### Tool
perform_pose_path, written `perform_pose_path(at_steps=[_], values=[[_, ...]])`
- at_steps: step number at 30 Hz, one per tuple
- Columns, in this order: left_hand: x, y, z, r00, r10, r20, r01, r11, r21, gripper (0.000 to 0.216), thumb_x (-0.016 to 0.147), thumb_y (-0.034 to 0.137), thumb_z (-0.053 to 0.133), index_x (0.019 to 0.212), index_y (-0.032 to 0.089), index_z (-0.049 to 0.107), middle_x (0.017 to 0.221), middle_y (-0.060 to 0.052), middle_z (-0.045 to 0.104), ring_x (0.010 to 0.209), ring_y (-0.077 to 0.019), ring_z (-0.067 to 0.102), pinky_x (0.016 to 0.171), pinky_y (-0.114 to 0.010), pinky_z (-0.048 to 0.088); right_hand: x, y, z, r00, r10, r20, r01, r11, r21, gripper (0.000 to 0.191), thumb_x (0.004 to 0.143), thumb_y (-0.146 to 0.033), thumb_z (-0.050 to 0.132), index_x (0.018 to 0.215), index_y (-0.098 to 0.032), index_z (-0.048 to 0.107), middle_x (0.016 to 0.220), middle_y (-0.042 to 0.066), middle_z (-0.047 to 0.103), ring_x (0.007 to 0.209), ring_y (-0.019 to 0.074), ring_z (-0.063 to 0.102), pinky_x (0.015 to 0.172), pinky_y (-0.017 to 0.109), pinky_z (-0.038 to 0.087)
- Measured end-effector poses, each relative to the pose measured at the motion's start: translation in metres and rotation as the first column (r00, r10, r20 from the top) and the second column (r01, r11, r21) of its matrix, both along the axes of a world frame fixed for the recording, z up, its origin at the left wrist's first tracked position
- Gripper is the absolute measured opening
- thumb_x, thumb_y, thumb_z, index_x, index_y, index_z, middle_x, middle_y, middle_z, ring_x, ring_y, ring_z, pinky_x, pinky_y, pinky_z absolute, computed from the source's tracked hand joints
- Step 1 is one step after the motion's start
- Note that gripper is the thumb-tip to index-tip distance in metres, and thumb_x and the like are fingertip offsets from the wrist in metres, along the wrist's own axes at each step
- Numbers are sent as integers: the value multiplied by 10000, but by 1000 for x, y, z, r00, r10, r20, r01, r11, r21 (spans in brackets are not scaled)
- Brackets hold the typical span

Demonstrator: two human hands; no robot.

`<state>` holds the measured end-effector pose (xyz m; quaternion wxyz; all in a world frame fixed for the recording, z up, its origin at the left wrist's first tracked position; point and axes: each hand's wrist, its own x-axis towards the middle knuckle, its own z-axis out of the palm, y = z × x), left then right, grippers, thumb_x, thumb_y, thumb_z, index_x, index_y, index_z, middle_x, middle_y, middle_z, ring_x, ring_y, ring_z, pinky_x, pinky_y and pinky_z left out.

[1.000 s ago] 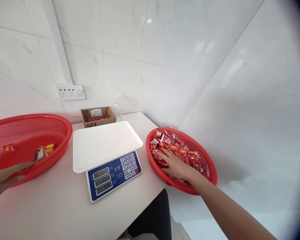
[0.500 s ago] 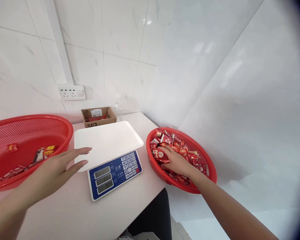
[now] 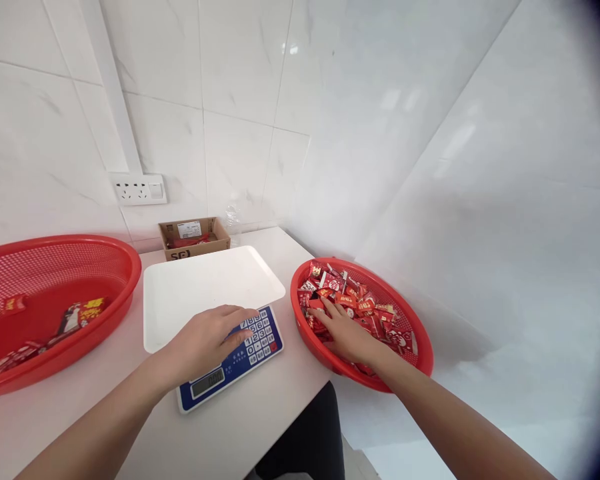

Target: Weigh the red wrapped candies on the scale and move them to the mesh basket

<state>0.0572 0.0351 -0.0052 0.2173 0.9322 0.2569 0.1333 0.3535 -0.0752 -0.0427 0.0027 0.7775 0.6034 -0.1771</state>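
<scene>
A blue-faced electronic scale (image 3: 233,363) with a bare white weighing tray (image 3: 207,290) stands in the middle of the white table (image 3: 260,427). My left hand (image 3: 205,340) lies over the scale's front panel, fingers stretched towards the number keys. My right hand (image 3: 345,333) rests, fingers spread, on the red wrapped candies (image 3: 355,303) in the red basket (image 3: 405,363) at the right. Nothing shows in either hand.
A larger red basket (image 3: 55,307) at the left holds a few wrapped packets. A small open cardboard box (image 3: 193,237) and a clear plastic bottle (image 3: 235,217) stand by the tiled wall, under a socket strip (image 3: 137,189). The table edge runs close before me.
My left hand left the left basket's rim, crossed in front of the tray and now covers the scale's panel. My right hand stayed in the candy basket, shifting slightly.
</scene>
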Motion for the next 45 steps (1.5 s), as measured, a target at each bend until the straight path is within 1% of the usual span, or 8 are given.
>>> perform_pose_path(at_steps=[5, 11, 19, 25, 31, 33, 37, 45], values=[[3, 0, -1, 999, -5, -37, 5, 1000, -6, 414, 983, 381, 398, 1324, 246, 590, 1290, -88, 669, 1153, -284, 628, 966, -425, 502, 6, 4, -3, 1000, 18, -16, -15, 986, 166, 515, 762, -71, 613, 1258, -209, 616, 1530, 164, 379, 1341, 386, 413, 1037, 511, 376], [1, 2, 2, 1000, 1, -8, -2, 993, -119, 399, 960, 375, 438, 1294, 253, 617, 1273, -86, 678, 1144, -309, 628, 967, -444, 484, 10, 3, 7, 981, -5, -195, 79, 925, 371, 255, 765, -45, 530, 874, -220, 679, 1029, 68, 659, 955, 256, 633, 872, 402, 477], [5, 8, 3, 999, -22, 35, 30, 962, -272, 423, 937, 395, 506, 1345, 300, 564, 1302, -73, 665, 1195, -320, 600, 993, -457, 453, 39, 5, 24, 789, -130, -601, 502, 700, 508, 130, 686, -212, 669, 810, -248, 688, 941, 16, 720, 928, 255, 656, 835, 391, 499], [23, 8, 0, 956, 49, 291, 167, 723, -671, 575, 867, 447, 648, 1398, 308, 478, 1345, -126, 604, 1210, -307, 588, 916, -426, 519, 39, 6, 34, 460, -28, -887, 732, 577, 362, 293, 609, -360, 788, 840, -246, 651, 757, -15, 685, 646, 167, 640, 596, 311, 550], [62, -6, -2, 848, 215, 484, 270, 611, -744, 911, 782, 553, 716, 1525, 283, 261, 1604, -179, 262, 1462, -356, 276, 1115, -533, 342, -23, 16, 55, 259, 179, -949, 652, 693, 309, 336, 606, -395, 842, 846, -240, 664, 729, -17, 675, 671, 161, 651, 635, 332, 584], [76, -11, -3, 778, 299, 553, 301, 595, -745, 953, 761, 550, 741, 1529, 291, 239, 1611, -161, 253, 1472, -352, 249, 1118, -511, 348, -49, 27, 55, 249, 220, -943, 599, 730, 329, 321, 643, -396, 811, 888, -243, 672, 767, -4, 694, 711, 181, 667, 638, 344, 580], [88, -9, -6, 595, 501, 628, 312, 577, -755, 792, 821, 553, 674, 1470, 283, 308, 1444, -141, 507, 1287, -295, 529, 1009, -428, 470, -92, 56, 45, 338, 296, -893, 511, 739, 438, 267, 693, -360, 769, 910, -241, 667, 982, 30, 727, 879, 221, 683, 777, 384, 555], [59, 17, -14, 252, 720, 646, 217, 609, -763, 341, 832, 514, 672, 979, 209, 629, 888, 7, 677, 848, -133, 647, 751, -217, 499, -143, 92, 32, 538, 458, -708, 301, 680, 669, 350, 775, -203, 633, 1117, -248, 692, 1205, 48, 698, 1145, 236, 609, 1041, 409, 425]])
